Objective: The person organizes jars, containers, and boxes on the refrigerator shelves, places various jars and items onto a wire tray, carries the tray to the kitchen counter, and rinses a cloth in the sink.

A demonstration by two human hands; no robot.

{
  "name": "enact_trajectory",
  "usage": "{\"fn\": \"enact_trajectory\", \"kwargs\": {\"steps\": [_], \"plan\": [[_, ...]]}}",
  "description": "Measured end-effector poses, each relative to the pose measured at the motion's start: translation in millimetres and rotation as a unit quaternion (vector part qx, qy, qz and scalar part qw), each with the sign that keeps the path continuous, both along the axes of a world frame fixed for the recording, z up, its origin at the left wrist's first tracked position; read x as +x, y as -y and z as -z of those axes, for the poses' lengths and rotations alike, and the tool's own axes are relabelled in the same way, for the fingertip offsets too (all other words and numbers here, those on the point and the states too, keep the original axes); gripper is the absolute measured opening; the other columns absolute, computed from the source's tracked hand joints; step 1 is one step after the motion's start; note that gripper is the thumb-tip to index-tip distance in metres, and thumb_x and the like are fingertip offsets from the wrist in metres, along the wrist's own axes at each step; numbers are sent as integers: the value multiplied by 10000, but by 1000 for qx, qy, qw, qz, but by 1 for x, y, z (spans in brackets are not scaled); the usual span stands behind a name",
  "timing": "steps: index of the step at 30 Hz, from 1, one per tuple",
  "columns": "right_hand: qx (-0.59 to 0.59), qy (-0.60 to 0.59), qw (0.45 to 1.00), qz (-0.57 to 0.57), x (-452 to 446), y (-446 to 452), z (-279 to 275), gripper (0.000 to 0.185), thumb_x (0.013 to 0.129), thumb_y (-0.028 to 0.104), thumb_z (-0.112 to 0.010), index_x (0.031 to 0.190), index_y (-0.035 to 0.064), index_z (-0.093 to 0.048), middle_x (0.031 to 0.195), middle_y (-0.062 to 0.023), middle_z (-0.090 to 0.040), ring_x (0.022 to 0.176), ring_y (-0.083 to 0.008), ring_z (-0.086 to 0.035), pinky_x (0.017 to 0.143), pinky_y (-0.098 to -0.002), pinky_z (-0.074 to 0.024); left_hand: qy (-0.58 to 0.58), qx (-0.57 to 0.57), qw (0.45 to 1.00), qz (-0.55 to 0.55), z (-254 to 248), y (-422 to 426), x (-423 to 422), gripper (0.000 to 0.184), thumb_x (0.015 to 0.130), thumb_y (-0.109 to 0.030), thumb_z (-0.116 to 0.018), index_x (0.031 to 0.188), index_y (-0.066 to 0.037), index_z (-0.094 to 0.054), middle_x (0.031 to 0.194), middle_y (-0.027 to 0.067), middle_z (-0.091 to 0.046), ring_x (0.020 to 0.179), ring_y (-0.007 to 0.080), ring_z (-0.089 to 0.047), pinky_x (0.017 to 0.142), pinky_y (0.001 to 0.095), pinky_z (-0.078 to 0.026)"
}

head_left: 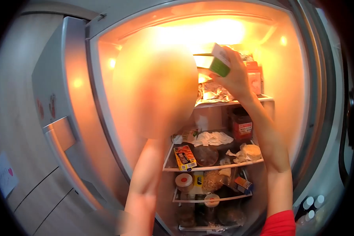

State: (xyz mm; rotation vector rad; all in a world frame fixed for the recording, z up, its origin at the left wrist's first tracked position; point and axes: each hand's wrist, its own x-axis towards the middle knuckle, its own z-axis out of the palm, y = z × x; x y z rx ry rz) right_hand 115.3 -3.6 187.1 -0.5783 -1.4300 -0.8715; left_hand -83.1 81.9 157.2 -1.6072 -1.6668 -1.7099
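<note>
My right hand (pixel 236 76) is raised to the top shelf of an open, lit fridge, with its fingers closed round a small white and green box (pixel 220 62). The box is tilted. Crumpled foil (pixel 214 92) lies on the shelf below that hand, and a pinkish-red box (pixel 253 78) stands to the right. My left forearm (pixel 143 173) reaches up on the left. A large blurred patch covers my left hand and whatever it may touch.
On the middle shelf (pixel 212 169) are a yellow box (pixel 185 157), crumpled white paper (pixel 212 138), a red-labelled jar (pixel 242 124) and a wrapped round item (pixel 251 152). Lower shelves hold a white-lidded jar (pixel 183 180) and an orange-blue pack (pixel 244 185). The fridge door (pixel 67 78) stands open left.
</note>
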Motion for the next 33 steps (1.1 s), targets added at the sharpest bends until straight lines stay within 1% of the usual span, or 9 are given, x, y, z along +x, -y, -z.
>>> {"fn": "enact_trajectory", "kwargs": {"steps": [2,3,5,9,18,22,24,28,33], "plan": [[-21,-27,998,-47,-2,4,2,675,635,91,-756,1245,65,-469,1177,-146,-524,1134,-319,-482,957,-391,-406,-37,251,963,94,18,-34,-4,1213,519,-384,-800,1460,-95,-91,1305,254,-296,1206,414,-306,962,519,-323],[16,7,999,-40,0,4,4,677,637,79,-758,1248,63,-468,1177,-141,-523,1144,-318,-478,963,-394,-400,-7,194,975,106,18,-5,9,1134,558,-396,-779,1450,-72,-157,1315,275,-303,1221,433,-303,991,507,-313],[66,31,996,-43,-2,7,5,683,636,57,-765,1251,60,-468,1174,-127,-525,1147,-306,-483,965,-392,-398,-111,301,947,2,23,6,30,945,653,-384,-741,1421,-69,-288,1350,317,-275,1251,452,-294,1038,530,-265],[47,-11,998,-49,-31,39,9,743,653,53,-800,1292,36,-421,1159,-93,-555,1089,-196,-531,932,-323,-434,-76,157,984,43,31,11,62,862,678,-347,-742,1395,-62,-356,1387,336,-180,1218,503,-263,978,590,-239],[-66,102,992,-44,-113,7,-31,756,612,118,-809,1271,51,-444,1158,-130,-549,1038,-244,-577,887,-332,-468,-100,283,930,212,47,15,21,717,770,-374,-671,1288,72,-453,1405,381,-201,1215,489,-277,1027,525,-233],[-97,172,980,13,-140,-40,-43,703,613,134,-776,1233,43,-457,1101,-174,-545,986,-316,-583,806,-391,-485,-112,303,894,311,68,-7,-14,561,802,-250,-637,1261,39,-493,1406,261,-333,1170,367,-409,1027,459,-282],[-140,169,975,28,-150,-53,-43,671,626,186,-750,1218,53,-465,1084,-190,-548,989,-334,-562,796,-399,-483,-45,322,916,234,86,-12,-23,427,747,-119,-638,1131,46,-549,1200,248,-523,1144,377,-435,1031,494,-276],[-311,136,937,75,-167,-55,-52,654,636,318,-717,1190,54,-490,1061,-208,-571,1035,-356,-521,833,-444,-451,-7,329,928,177,95,-11,-33,425,720,-36,-606,1126,41,-507,1189,242,-491,1153,385,-417,1025,498,-280],[-164,262,915,258,-180,-61,-16,609,607,361,-759,1061,37,-514,1014,-178,-578,1020,-325,-512,855,-436,-390,126,375,894,212,102,-14,-29,669,724,17,-562,1318,69,-261,1316,270,-329,1214,421,-346,1049,484,-267]]}}
